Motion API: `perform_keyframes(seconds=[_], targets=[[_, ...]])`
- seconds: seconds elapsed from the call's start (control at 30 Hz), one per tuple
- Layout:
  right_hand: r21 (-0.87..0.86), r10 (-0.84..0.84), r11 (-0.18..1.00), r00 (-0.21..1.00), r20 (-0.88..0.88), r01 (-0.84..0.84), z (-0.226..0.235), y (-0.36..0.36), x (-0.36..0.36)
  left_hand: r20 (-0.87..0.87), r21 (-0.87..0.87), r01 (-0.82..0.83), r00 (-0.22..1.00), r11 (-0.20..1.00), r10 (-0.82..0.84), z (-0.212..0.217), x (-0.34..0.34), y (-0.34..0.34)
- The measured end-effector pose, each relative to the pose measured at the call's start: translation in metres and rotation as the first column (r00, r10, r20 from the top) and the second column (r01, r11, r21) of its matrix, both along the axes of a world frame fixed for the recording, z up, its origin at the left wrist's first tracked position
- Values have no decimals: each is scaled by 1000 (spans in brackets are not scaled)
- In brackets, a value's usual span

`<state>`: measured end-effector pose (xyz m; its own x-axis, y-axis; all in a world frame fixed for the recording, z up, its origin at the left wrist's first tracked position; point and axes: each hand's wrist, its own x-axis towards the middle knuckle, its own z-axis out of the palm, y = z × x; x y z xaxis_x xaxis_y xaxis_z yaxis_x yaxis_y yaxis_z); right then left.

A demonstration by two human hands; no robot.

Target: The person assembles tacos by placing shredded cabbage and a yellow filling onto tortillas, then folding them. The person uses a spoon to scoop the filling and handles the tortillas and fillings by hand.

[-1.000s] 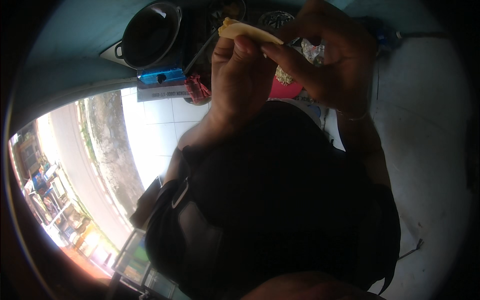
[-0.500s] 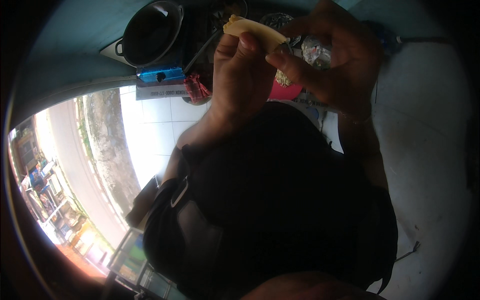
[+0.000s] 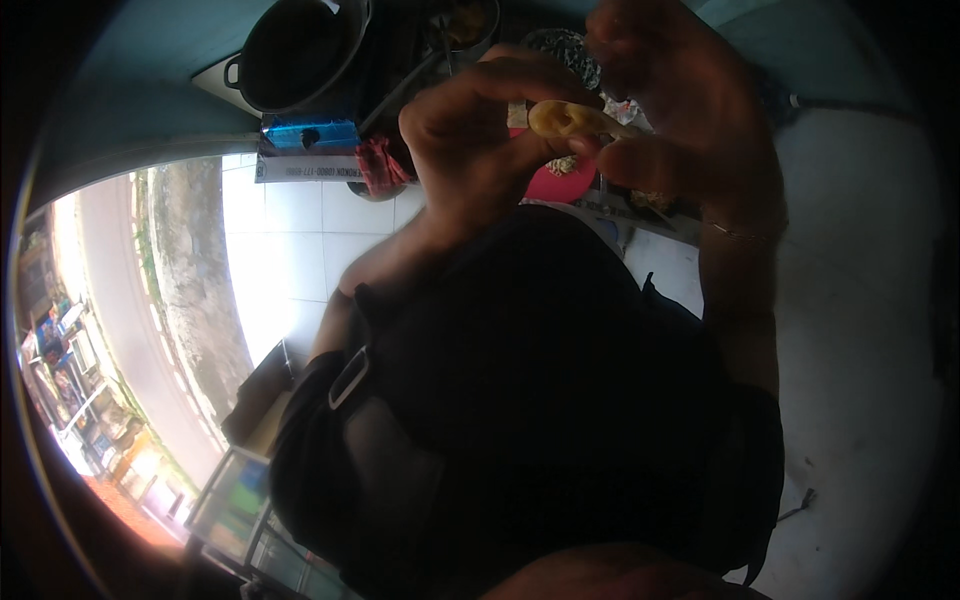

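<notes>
A small pale-yellow piece of folded dough (image 3: 562, 121) is held up between my two hands, its rounded end showing. My left hand (image 3: 462, 140) is closed around it, forefinger above and thumb below. From the other side, my right hand (image 3: 685, 120) pinches the dough's right end near the thumb tip; its other fingers are in shadow and hard to make out. Below and behind the dough, partly covered by the hands, is a pink plate (image 3: 562, 187) with a little heap of pale shredded food on it.
A large dark wok (image 3: 303, 60) stands at the far left, near a blue shiny packet (image 3: 310, 132) and a red checked cloth (image 3: 381, 166). Behind my hands is a bowl of food (image 3: 468, 22). White tiled floor (image 3: 300, 235) lies to the left, beside a bright doorway.
The dough has turned from lying lengthwise to end-on and moved right and down. My left hand has shifted its grip, with the forefinger now over the top.
</notes>
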<state>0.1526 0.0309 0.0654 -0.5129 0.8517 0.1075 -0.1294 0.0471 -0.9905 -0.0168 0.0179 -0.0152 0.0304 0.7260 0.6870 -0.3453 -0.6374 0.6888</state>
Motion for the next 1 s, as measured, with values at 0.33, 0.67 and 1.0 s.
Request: perform_keyframes(seconds=[0.33,0.67,1.0], targets=[[-303,257,927,962,87,-220,36,2,-4,4,179,-38,999,983,37,-4,-7,7],[-289,163,942,985,-54,-172,10,16,5,9,78,69,998,995,-70,-3,-9,5],[809,-309,584,905,292,-62,12,2,-1,230,-176,157,966,972,-114,-8,1,-2]])
